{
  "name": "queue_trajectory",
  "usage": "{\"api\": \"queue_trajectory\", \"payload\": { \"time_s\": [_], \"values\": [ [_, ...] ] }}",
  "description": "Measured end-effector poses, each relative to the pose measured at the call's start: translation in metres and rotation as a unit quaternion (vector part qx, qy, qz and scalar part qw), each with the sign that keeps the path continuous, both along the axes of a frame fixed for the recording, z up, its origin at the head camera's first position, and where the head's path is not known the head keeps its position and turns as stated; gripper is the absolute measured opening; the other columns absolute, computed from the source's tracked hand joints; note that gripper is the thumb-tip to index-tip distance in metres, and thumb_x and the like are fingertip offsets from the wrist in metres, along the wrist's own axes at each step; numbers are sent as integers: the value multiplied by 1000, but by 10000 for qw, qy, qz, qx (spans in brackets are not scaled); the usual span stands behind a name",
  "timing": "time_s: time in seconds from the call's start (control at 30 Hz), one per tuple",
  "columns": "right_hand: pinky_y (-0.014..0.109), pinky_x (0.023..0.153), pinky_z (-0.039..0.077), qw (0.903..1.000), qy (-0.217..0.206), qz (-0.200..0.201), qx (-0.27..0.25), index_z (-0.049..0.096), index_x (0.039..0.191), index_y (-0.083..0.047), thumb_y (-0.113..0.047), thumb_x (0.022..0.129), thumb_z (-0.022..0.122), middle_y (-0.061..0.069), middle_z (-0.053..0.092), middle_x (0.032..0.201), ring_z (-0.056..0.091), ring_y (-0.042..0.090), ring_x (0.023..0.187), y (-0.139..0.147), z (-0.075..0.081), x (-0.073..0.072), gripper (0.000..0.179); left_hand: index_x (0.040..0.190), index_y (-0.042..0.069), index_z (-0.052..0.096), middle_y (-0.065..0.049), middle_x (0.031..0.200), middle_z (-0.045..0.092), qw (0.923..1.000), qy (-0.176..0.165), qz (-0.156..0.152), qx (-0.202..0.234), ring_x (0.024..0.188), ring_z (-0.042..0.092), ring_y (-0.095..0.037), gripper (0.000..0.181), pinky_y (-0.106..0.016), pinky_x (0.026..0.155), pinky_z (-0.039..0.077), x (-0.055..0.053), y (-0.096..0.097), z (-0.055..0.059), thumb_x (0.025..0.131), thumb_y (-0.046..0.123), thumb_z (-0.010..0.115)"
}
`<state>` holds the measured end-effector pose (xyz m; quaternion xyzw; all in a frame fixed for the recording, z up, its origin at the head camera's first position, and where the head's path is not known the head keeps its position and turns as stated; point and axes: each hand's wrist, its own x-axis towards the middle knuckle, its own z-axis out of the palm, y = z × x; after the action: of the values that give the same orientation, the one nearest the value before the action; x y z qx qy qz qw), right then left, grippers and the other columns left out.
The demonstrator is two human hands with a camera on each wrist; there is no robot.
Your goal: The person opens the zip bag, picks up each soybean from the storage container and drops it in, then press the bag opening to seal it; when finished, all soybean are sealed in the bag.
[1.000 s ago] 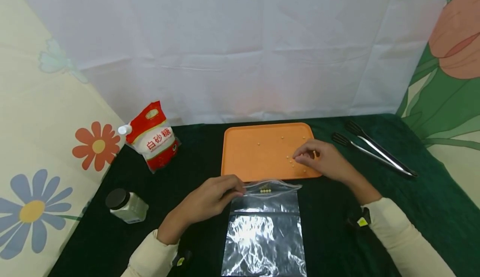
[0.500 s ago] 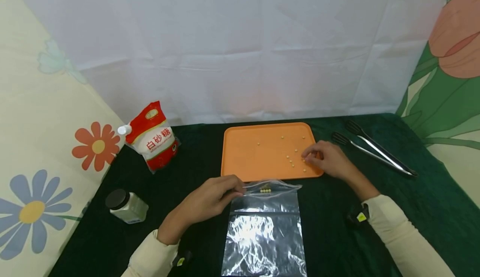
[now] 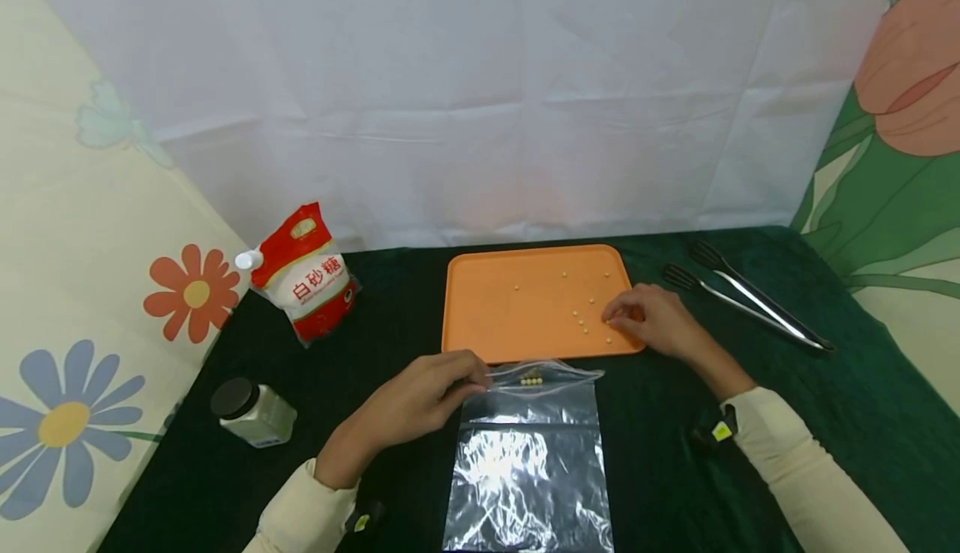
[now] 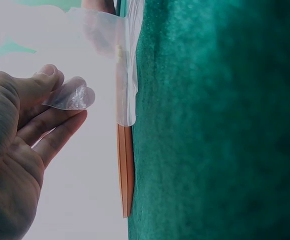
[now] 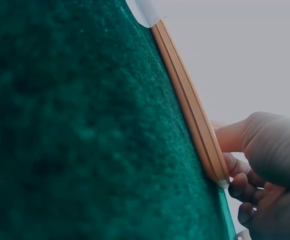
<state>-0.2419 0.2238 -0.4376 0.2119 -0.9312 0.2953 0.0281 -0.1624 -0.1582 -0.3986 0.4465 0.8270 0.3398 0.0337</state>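
Note:
My left hand [image 3: 431, 391] pinches the left corner of the mouth of a clear zip bag [image 3: 517, 495]; the left wrist view shows the film [image 4: 74, 97] between thumb and fingers. The bag lies flat, its mouth at the near edge of an orange tray [image 3: 495, 316]. Several small yellow balls [image 3: 531, 381] show in a row at the mouth. On the tray's right side, my right hand [image 3: 656, 320] pinches at a small yellow ball [image 3: 607, 321] with thumb and forefinger. Several more balls [image 3: 585, 331] lie scattered nearby. The right fingertips are partly hidden behind the tray rim in the right wrist view.
Metal tongs with black heads [image 3: 750, 299] lie right of the tray. A red and white sugar bag [image 3: 311, 278] with a white cap sits at the back left. A black-lidded jar [image 3: 258, 420] lies tilted at the left. Dark green cloth [image 3: 652, 445] covers the table.
My right hand has moved slightly right across the tray to a ball nearer the right rim, then stayed there. The left hand and the bag have not moved.

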Motion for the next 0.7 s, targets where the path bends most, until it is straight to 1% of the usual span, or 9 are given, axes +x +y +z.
{"api": "queue_trajectory", "payload": {
  "time_s": [0.17,0.23,0.33,0.43,0.5,0.6,0.7],
  "values": [
    [37,74,35,9999,68,75,86,74,99,-17,-18,94,73,-5,60,85,50,16,81,1,0,1,5,109,12,63,0,105,68,10000,-36,45,-36,92,67,-14,10,-22,82,56,0,1,0,99,8,64],
    [37,73,38,9999,51,86,19,73,100,-16,-19,95,72,-4,61,86,50,16,80,2,2,2,6,109,12,63,0,105,68,10000,-32,47,-40,92,67,-14,11,-23,82,56,0,1,0,99,8,64],
    [34,69,42,9996,-32,82,-283,73,102,-17,-21,96,71,-3,61,89,51,17,79,2,6,4,8,109,12,63,0,105,67,10000,-24,32,-32,92,67,-14,12,-23,82,56,0,0,0,99,6,64],
    [32,64,47,9962,-207,161,-826,71,105,-18,-26,97,69,-2,63,95,53,19,78,0,14,7,12,109,12,63,0,105,67,10000,-7,2,-9,92,67,-14,12,-23,83,56,0,0,0,99,7,64],
    [31,66,50,9912,-386,307,-1232,71,107,-19,-29,98,68,-1,64,100,56,20,81,-3,21,11,14,109,12,63,0,105,67,10000,23,-21,16,92,67,-14,12,-23,83,56,0,0,0,99,7,64],
    [30,68,52,9802,-641,596,-1776,70,109,-19,-30,98,68,0,65,103,58,22,84,-8,33,18,16,109,12,63,0,105,67,10000,70,-51,46,93,67,-13,12,-23,82,56,0,0,0,99,7,64],
    [31,71,52,9677,-827,962,-2177,70,108,-18,-25,99,67,2,64,103,57,23,87,-15,44,27,12,109,11,62,0,105,67,9999,96,-67,64,93,67,-13,12,-23,83,57,0,0,0,98,6,64]
  ]
}}
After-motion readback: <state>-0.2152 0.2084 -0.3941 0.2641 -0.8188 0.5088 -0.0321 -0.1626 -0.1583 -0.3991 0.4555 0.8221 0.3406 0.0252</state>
